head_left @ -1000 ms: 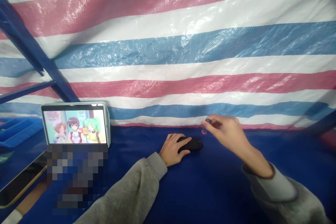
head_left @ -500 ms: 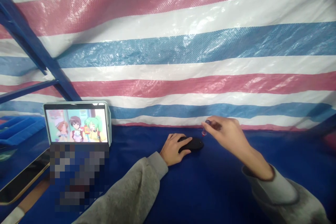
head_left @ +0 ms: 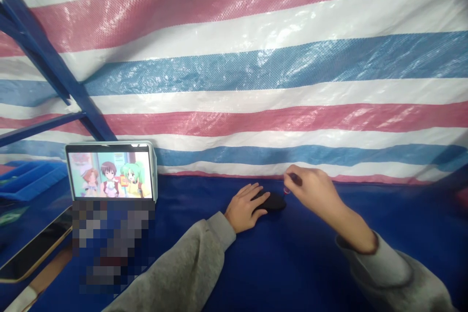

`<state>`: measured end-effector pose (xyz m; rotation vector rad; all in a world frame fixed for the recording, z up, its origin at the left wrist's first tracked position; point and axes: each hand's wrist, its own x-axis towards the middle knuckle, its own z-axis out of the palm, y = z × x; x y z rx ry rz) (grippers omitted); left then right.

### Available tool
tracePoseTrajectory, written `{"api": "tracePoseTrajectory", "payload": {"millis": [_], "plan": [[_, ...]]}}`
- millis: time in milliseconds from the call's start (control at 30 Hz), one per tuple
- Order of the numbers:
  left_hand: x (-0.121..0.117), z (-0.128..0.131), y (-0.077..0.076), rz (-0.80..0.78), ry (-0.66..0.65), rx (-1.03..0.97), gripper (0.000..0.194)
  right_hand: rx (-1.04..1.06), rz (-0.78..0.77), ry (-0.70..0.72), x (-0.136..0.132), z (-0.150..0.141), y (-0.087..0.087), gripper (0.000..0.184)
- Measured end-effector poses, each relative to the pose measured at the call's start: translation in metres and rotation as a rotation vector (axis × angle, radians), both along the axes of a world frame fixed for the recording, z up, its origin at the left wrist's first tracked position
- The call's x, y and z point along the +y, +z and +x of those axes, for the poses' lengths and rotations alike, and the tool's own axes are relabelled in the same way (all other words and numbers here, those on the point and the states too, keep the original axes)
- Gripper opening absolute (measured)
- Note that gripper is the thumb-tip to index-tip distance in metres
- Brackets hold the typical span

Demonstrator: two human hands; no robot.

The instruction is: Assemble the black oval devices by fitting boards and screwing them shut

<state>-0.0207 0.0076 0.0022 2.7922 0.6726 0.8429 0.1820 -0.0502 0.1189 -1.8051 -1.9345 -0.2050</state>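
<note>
My left hand (head_left: pixel 243 208) lies over the rear of a black computer mouse (head_left: pixel 274 201), fingers spread across it. My right hand (head_left: pixel 314 192) hovers just right of the mouse, its fingertips pinching a small blue-and-red object (head_left: pixel 287 189). Those fingers hide most of that object, and I cannot tell what it is. Grey sweatshirt sleeves cover both forearms up to the wrists.
A tablet (head_left: pixel 109 173) in a pale case plays a cartoon, left of the mouse, behind a pixelated patch (head_left: pixel 113 243). The table has a dark blue cover (head_left: pixel 292 263). A striped tarp (head_left: pixel 256 107) hangs behind, crossed by a blue metal bar (head_left: pixel 47 53). A blue tray (head_left: pixel 31 180) and dark slab (head_left: pixel 36 246) lie left.
My right hand has dropped lower, closer to the mouse, and now hides more of the small object. My left fingers have spread wider. The whole view has shifted slightly, moving the tablet rightward.
</note>
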Motion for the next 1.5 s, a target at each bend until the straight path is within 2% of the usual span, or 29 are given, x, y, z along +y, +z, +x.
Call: {"api": "tracePoseTrajectory", "payload": {"millis": [233,333,433,567,700,867,1067,1500], "plan": [[0.0,0.001,-0.001,0.071,-0.044,0.046,0.044,-0.136,-0.031,-0.01,0.005,0.001,-0.011,0.029],[0.0,0.001,0.0,0.077,-0.046,0.045,0.043,-0.209,-0.084,-0.068,0.005,0.005,-0.008,0.035],[0.0,0.001,0.0,0.086,-0.053,0.04,0.042,-0.239,-0.139,-0.092,0.003,0.006,-0.003,0.029],[0.0,0.001,-0.001,0.088,-0.049,0.029,0.043,-0.233,-0.158,-0.019,-0.004,-0.003,0.002,0.014],[0.0,0.001,-0.001,0.086,-0.043,0.019,0.043,-0.155,-0.133,0.057,-0.006,-0.007,-0.001,0.014],[-0.001,0.002,0.0,0.086,-0.048,0.014,0.042,-0.157,-0.137,0.002,-0.001,-0.001,-0.003,0.014],[-0.001,0.001,-0.001,0.076,-0.04,0.009,0.042,-0.229,-0.133,0.023,-0.003,-0.007,-0.006,0.019],[0.0,0.0,-0.001,0.093,-0.041,0.014,0.042,-0.235,-0.12,-0.007,-0.001,-0.006,-0.007,0.028]]}}
